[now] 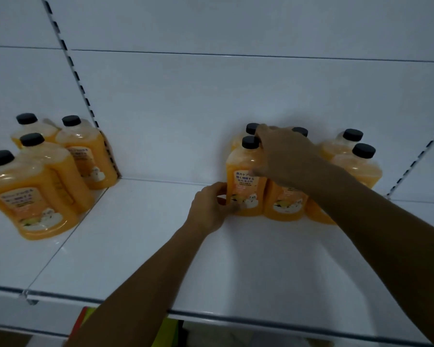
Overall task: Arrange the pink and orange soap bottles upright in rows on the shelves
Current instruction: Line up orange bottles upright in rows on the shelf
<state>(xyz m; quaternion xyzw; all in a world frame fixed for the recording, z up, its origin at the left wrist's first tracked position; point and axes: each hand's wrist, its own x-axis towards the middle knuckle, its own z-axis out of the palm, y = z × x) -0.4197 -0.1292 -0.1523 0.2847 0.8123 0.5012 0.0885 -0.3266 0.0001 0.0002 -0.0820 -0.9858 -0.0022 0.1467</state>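
Left hand [208,209] fingers pinching upright orange bottle [246,181], cap up; right hand [283,156] open across neighbouring bottles.

White metal shelf [140,246], two panels meeting at seam on left. White back wall panels [211,96] with horizontal joints. Slotted uprights [80,88] run diagonally left and far right. Grey front edge strip [261,321]. Dim, bluish light. Green and red shapes [85,319] below shelf, unclear.

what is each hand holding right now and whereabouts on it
Both hands are on the front-left orange bottle of the right group. The left hand grips its lower left edge; the right hand reaches over its shoulder, grip unclear.
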